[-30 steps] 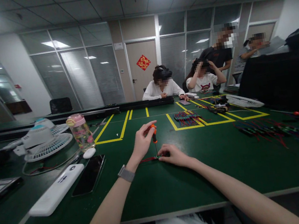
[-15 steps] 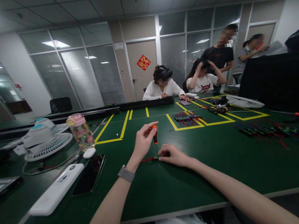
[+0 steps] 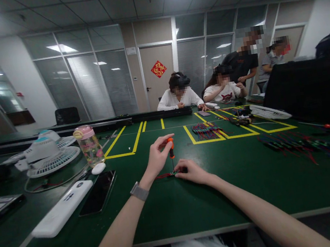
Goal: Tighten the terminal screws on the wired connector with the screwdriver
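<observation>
My left hand [image 3: 157,153] grips an orange and black screwdriver [image 3: 171,149] by its handle, thumb and fingers around the top. The screwdriver stands upright, its thin shaft reaching down to a small green circuit board [image 3: 172,174] on the table. Red wires [image 3: 161,176] run out from the board's left side. With bent fingers, my right hand [image 3: 191,171] pinches the board's right edge against the tabletop. The fingers hide part of the board, and the exact spot under the screwdriver's tip is too small to make out.
On the left lie a white power bank [image 3: 64,208], a dark phone [image 3: 98,193], a bottle [image 3: 89,146] and a white fan [image 3: 51,156]. Wired boards [image 3: 207,131] sit in a yellow-taped area, more wires [image 3: 303,144] at right. Several people are across the green table [image 3: 228,205].
My hands stay in nearly the same place, and the screwdriver handle seems slightly turned. Across the table, a seated person has lowered their hands from their headset.
</observation>
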`<move>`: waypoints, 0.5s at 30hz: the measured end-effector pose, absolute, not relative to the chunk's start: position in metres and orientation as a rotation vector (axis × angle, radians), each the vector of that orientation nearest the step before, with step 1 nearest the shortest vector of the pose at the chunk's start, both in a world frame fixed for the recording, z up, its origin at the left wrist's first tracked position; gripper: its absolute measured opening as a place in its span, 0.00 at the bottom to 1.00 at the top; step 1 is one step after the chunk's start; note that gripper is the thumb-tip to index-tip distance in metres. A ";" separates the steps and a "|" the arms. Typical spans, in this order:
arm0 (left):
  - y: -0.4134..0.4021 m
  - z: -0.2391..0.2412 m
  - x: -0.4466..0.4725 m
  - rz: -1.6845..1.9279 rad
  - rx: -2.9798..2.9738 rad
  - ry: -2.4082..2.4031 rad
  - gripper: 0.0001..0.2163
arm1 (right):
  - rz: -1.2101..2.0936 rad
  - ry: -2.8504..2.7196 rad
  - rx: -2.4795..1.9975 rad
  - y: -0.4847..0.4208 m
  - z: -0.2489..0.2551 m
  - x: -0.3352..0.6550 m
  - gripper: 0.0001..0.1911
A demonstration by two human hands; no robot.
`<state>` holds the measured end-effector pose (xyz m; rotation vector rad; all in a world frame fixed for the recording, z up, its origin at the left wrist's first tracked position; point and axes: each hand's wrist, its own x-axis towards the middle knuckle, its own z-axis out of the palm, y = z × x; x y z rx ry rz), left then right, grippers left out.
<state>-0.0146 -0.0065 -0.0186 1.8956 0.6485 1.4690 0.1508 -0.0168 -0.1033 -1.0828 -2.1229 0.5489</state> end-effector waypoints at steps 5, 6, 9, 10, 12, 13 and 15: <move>-0.006 -0.020 -0.014 1.512 1.974 0.699 0.12 | 0.538 -2.118 -1.089 -0.017 -0.103 0.150 0.07; -0.007 -0.020 -0.014 1.484 1.968 0.676 0.13 | 0.541 -2.117 -1.087 -0.017 -0.103 0.150 0.07; -0.009 -0.018 -0.014 1.393 1.912 0.600 0.15 | 0.546 -2.119 -1.082 -0.016 -0.103 0.151 0.07; -0.009 -0.018 -0.014 1.387 1.903 0.597 0.15 | 0.546 -2.122 -1.080 -0.016 -0.104 0.151 0.07; -0.009 -0.018 -0.014 1.422 1.929 0.631 0.14 | 0.544 -2.126 -1.078 -0.016 -0.104 0.152 0.07; -0.009 -0.018 -0.014 1.453 1.955 0.654 0.13 | 0.542 -2.127 -1.076 -0.016 -0.104 0.152 0.07; -0.008 -0.019 -0.014 1.497 2.000 0.689 0.11 | 0.541 -2.126 -1.077 -0.016 -0.104 0.152 0.07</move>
